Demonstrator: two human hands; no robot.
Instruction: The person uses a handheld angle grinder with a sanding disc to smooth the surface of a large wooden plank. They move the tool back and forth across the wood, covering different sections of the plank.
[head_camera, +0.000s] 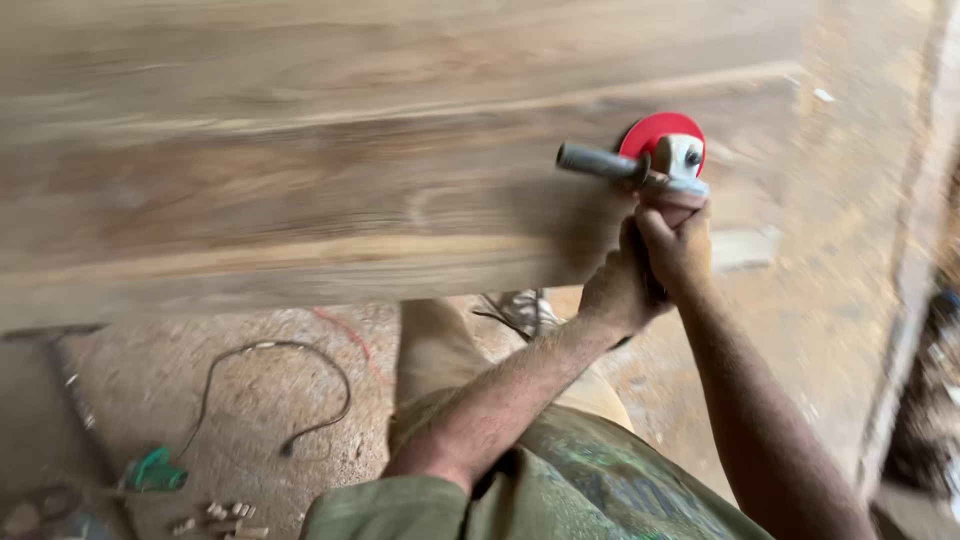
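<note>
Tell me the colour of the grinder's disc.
Red disc, clearest in the head view, above both hands.

One head-worn camera looks steeply down and forward, close over the wooden slab (300, 170), with the sawdust-strewn floor (200, 400) far below.

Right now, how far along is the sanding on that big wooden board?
Hard to say exactly. The wooden board looks smooth across its broad face, though the picture is blurred. In hand: both hands, left and right, grip the grinder, whose red disc sits at the board's right end. Whether that end or the far edges remain rough cannot be told.
</note>
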